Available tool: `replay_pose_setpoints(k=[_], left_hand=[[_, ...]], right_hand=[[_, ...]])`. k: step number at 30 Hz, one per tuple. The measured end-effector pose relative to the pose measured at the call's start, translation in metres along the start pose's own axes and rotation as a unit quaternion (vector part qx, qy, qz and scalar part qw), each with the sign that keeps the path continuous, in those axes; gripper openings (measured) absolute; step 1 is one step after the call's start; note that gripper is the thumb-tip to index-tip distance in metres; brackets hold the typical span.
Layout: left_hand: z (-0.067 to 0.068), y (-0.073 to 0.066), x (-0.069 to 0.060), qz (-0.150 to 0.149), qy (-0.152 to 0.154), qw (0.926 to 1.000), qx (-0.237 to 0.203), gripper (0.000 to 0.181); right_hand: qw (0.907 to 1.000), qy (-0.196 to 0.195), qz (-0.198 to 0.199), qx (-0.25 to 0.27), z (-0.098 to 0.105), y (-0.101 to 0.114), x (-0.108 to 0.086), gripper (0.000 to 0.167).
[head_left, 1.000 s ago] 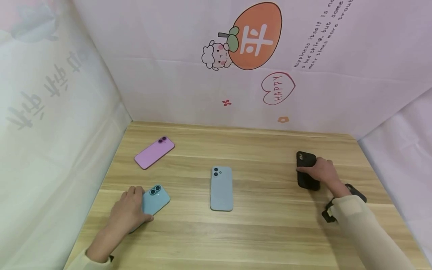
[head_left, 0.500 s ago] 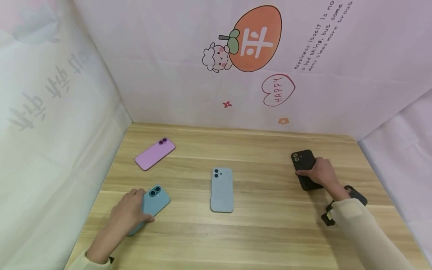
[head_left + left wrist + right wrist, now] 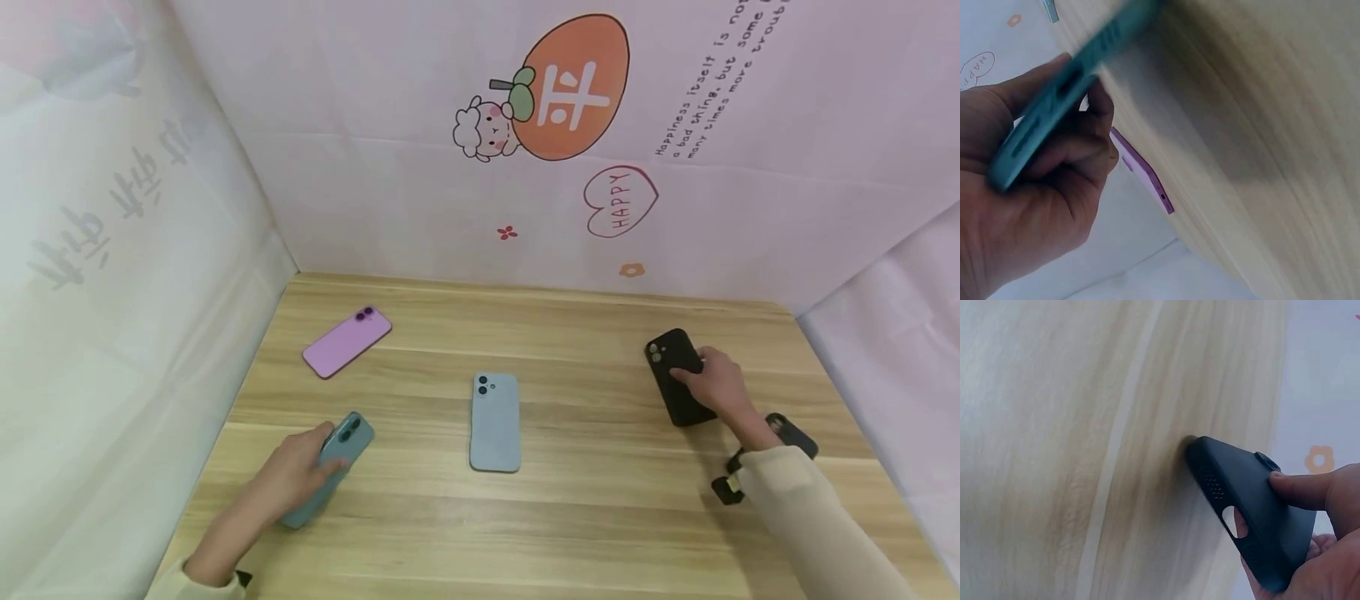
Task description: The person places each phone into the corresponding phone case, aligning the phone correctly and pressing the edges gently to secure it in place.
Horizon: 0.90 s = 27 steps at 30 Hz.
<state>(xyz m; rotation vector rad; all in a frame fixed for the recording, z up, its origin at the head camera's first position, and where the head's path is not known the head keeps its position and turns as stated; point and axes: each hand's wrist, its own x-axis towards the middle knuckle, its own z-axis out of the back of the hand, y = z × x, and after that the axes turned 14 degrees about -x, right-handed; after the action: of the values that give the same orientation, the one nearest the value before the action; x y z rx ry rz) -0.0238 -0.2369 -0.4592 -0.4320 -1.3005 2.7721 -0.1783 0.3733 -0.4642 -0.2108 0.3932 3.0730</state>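
At the front left of the table, my left hand [image 3: 288, 477] grips a teal phone [image 3: 315, 497] by its long edges, tilted on its side. The left wrist view shows fingers and thumb round the teal phone [image 3: 1041, 128], blurred and above the wood. Toward the right, my right hand [image 3: 716, 383] pinches a black phone case [image 3: 671, 367]. In the right wrist view the thumb lies on the back of the black case [image 3: 1247, 500], which is tilted with one corner at or near the table; an oblong opening shows in its end.
A pink phone [image 3: 347, 342] lies at the back left of the wooden table [image 3: 570, 517], a pale blue phone [image 3: 495, 423] in the middle. Beneath the right forearm is another black case [image 3: 795, 435], partly hidden. White printed cloth [image 3: 375, 192] stands behind and at both sides.
The teal phone has tipped up from nearly flat in my left hand. The black case has turned and shifted slightly left in my right hand, whose thumb has moved further onto its back.
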Motion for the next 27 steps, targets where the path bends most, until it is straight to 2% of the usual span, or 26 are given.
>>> replay_pose_setpoints(k=[6,9,16,19,21,23,26,27], left_hand=[[0.003,-0.005,0.000,0.005,-0.009,0.9997,-0.024,0.046],[0.004,-0.007,0.001,0.008,-0.018,0.9986,-0.049,0.044],[0.002,-0.015,0.002,-0.005,-0.059,0.9948,-0.083,0.058],[0.001,-0.019,0.003,0.013,-0.076,0.9893,-0.124,0.060],[0.000,-0.022,0.003,0.033,-0.083,0.9825,-0.164,0.061],[-0.001,-0.025,0.004,0.048,-0.087,0.9693,-0.225,0.061],[-0.006,-0.030,0.008,0.055,-0.082,0.9425,-0.319,0.055],[-0.008,-0.032,0.010,0.055,-0.074,0.9308,-0.354,0.054]], right_hand=[[0.9991,0.035,0.001,0.024,0.008,0.003,-0.007,0.046],[0.9983,0.048,-0.009,0.031,0.012,0.004,-0.009,0.046],[0.9967,0.061,-0.022,0.049,0.017,0.007,-0.015,0.052],[0.9958,0.061,-0.017,0.066,0.018,0.009,-0.018,0.051],[0.9952,0.060,-0.011,0.077,0.018,0.011,-0.019,0.050],[0.9950,0.057,-0.003,0.082,0.019,0.014,-0.020,0.051],[0.9939,0.058,0.003,0.094,0.022,0.021,-0.023,0.054],[0.9934,0.059,0.004,0.099,0.024,0.024,-0.024,0.055]])
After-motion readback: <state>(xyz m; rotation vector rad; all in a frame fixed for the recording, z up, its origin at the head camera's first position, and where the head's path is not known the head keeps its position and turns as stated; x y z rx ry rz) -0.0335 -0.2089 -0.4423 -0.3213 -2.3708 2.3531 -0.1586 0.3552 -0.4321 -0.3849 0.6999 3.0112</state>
